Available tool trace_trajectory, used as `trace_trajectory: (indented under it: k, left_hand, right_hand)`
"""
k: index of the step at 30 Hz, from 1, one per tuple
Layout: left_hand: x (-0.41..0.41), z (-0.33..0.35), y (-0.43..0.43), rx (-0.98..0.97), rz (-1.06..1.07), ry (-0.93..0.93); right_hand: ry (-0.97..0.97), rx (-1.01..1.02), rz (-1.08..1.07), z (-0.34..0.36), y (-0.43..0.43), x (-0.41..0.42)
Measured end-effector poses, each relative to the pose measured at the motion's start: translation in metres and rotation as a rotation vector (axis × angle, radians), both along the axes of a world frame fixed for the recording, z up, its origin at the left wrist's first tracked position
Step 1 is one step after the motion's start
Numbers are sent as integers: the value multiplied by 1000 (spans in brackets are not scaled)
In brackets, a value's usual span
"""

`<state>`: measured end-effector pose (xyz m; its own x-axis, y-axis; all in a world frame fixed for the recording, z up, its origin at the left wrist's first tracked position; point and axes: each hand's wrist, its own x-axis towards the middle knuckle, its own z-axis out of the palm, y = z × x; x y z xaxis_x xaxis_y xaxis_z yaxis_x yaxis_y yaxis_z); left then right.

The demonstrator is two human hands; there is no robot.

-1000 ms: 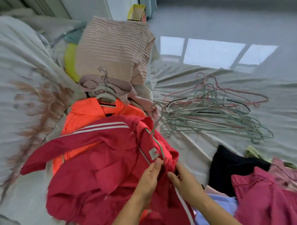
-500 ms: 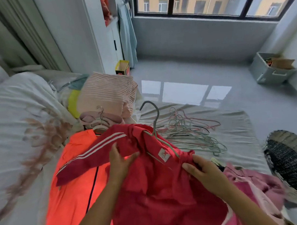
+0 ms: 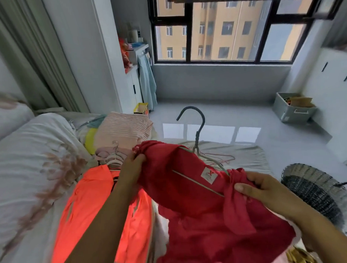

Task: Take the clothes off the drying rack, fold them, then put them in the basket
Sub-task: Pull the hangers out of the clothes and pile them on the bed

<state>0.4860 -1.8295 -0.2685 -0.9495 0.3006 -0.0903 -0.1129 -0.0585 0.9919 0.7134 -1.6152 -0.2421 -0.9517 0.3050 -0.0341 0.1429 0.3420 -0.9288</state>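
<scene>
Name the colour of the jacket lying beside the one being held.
Bright orange; the jacket shows best in the head view.

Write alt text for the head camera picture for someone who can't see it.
A left hand and a right hand grip a red jacket by its shoulders, with a grey hanger poking up from its collar. An orange jacket lies beneath on the bed, and a woven basket sits at the right.

dark-framed window [image 3: 224, 31], glossy grey floor [image 3: 227, 117]
</scene>
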Motion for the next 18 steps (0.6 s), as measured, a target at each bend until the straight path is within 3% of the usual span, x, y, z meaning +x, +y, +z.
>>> trace_trajectory:
  k: [3, 5, 7, 11, 14, 18]
  left_hand:
    - [52, 14, -8, -65, -206, 57]
    - [87, 16, -11, -314, -383, 238]
    - [116, 18, -10, -587, -352, 511]
    - [148, 28, -23, -689, -309, 734]
    - [171, 39, -35, -753, -432, 671]
    - [208, 52, -35, -537, -467, 451]
  right_hand:
    - [-2, 133, 14, 10, 7, 51]
    - [6, 203, 23, 12, 10, 85]
    - [3, 202, 43, 14, 13, 116]
    - [4, 172, 114, 25, 17, 166]
    - [-17, 195, 108, 38, 23, 190]
    - [23, 344, -97, 40, 43, 205]
